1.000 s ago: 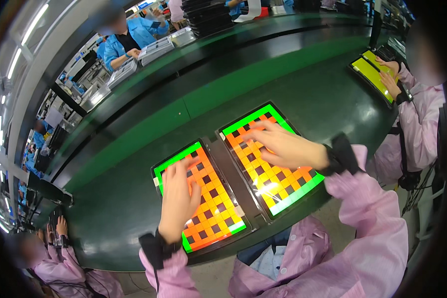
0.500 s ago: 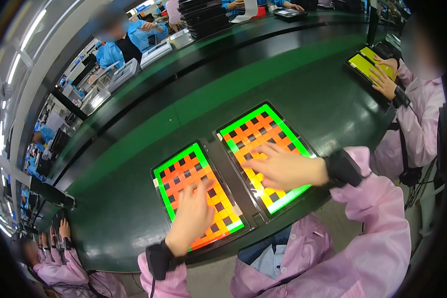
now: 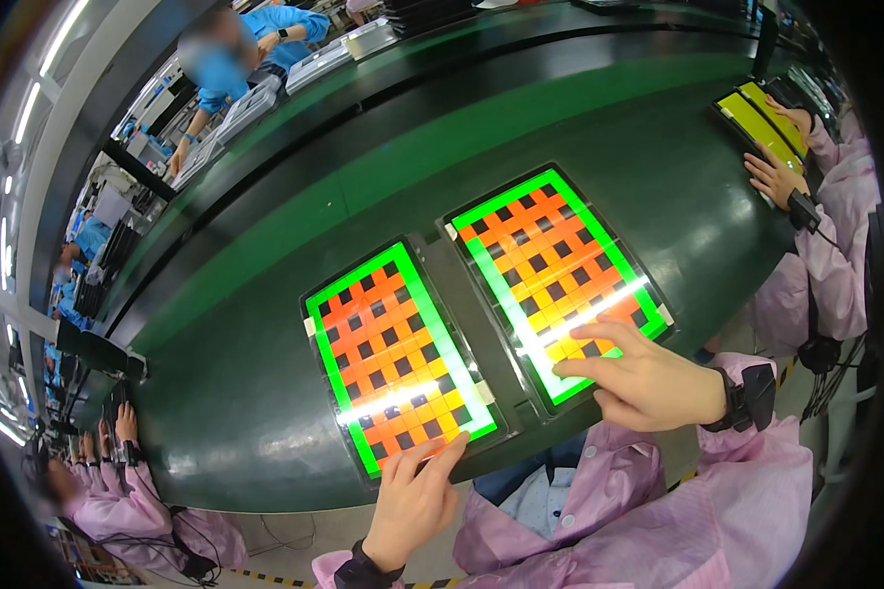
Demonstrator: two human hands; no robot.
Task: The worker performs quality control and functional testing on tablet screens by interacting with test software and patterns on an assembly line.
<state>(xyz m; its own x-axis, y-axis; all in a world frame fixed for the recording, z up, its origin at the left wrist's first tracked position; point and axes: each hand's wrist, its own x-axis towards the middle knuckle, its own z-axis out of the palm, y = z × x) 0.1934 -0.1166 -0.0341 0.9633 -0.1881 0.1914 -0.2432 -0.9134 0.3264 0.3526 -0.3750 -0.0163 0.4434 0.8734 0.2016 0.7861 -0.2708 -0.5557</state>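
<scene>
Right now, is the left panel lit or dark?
Lit: the left panel glows with an orange-and-black checker pattern inside a green border.

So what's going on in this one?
A person in a pink coat works at a dark green bench with two lit checkered panels side by side. The left hand touches the near edge of the left panel; the right hand rests fingers on the near corner of the right panel. Other people work nearby.
</scene>
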